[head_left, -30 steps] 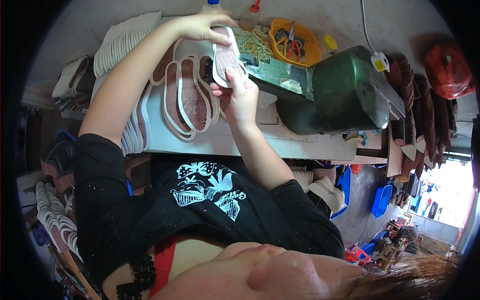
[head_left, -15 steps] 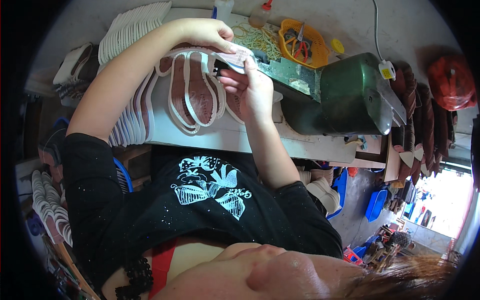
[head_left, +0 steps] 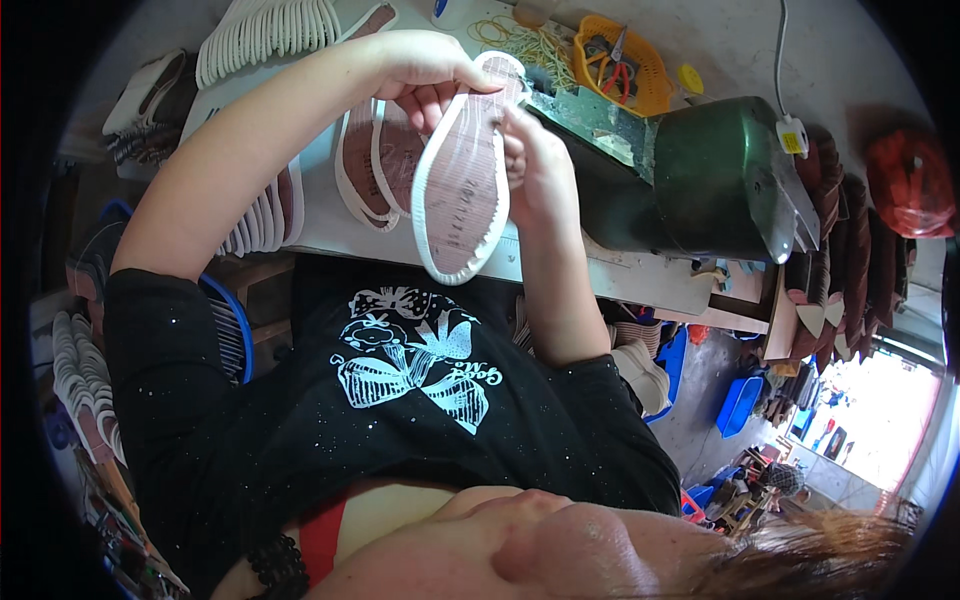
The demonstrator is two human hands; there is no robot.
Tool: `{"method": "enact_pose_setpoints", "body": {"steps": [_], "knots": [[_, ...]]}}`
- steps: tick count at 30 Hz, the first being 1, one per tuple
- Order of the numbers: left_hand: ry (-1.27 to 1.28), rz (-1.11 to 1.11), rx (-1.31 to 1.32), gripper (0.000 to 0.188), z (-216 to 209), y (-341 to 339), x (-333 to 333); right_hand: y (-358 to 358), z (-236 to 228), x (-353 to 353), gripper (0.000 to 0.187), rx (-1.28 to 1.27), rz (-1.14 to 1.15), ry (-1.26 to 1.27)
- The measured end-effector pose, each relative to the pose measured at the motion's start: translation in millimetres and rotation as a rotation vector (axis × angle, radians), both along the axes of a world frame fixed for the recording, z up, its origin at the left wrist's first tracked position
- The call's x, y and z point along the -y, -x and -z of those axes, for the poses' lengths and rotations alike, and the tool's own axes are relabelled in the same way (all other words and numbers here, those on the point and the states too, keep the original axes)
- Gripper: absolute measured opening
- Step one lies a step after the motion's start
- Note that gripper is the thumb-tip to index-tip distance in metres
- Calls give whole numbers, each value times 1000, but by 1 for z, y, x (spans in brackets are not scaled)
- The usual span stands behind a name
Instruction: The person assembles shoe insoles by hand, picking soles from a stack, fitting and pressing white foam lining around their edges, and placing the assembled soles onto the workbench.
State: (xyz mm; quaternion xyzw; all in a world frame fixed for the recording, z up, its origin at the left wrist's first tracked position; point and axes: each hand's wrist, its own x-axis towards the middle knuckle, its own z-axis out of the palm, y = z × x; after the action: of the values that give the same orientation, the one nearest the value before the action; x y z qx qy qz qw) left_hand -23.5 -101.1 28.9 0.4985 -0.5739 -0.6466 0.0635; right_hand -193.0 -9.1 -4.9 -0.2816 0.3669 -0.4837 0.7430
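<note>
A shoe insole (head_left: pixel 462 190), reddish-brown with a white wrapped rim, hangs between my hands, its broad end toward my body. My left hand (head_left: pixel 435 72) is closed on its narrow far end, thumb on the face and fingers behind. On the other edge my right hand (head_left: pixel 540 160) grips it near the same end, slightly blurred, with some fingertips hidden. The insole's far tip is beside the head of a green sewing-type machine (head_left: pixel 700 180). Behind it, more rimmed insoles (head_left: pixel 362 165) lie overlapping on the white table (head_left: pixel 318 215).
Stacks of white-rimmed pieces (head_left: pixel 265 45) stand at the far left. A yellow basket (head_left: pixel 655 85) with pliers or scissors and a heap of pale cord (head_left: pixel 535 50) sit behind the machine. Brown pieces (head_left: pixel 850 270) hang at the right, near a red bag (head_left: pixel 910 185). A blue bin (head_left: pixel 738 405) stands on the floor.
The insole has swung from lying edge-on at the machine to hanging face-up toward me. Both hands have shifted slightly, the right one to the right.
</note>
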Motion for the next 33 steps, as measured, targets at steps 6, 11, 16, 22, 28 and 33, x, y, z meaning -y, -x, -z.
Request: {"method": "enact_pose_setpoints", "body": {"steps": [6, 11, 16, 22, 28, 33], "knots": [[125, -79, 56, 51, -4, 7, 4, 32, 14, -43, 21, -181, -213, 77], [239, 32, 225, 57, -3, 10, 28, 32, 26, -28, 32, -104, 91, 63], [393, -101, 166, 62, 16, -3, 42, 4, 29, 0, 27, -42, 161, 87], [532, -643, -194, 56, 48, -96, 5, -25, 12, -32, 35, -260, -40, 171], [934, -421, 1062, 52, 102, -115, -134, -67, 64, -31, 59, -1117, -43, 697], [1009, -418, 1019, 17, 113, -125, -136, -85, 61, -47, 64, -1344, -176, 1106]]}}
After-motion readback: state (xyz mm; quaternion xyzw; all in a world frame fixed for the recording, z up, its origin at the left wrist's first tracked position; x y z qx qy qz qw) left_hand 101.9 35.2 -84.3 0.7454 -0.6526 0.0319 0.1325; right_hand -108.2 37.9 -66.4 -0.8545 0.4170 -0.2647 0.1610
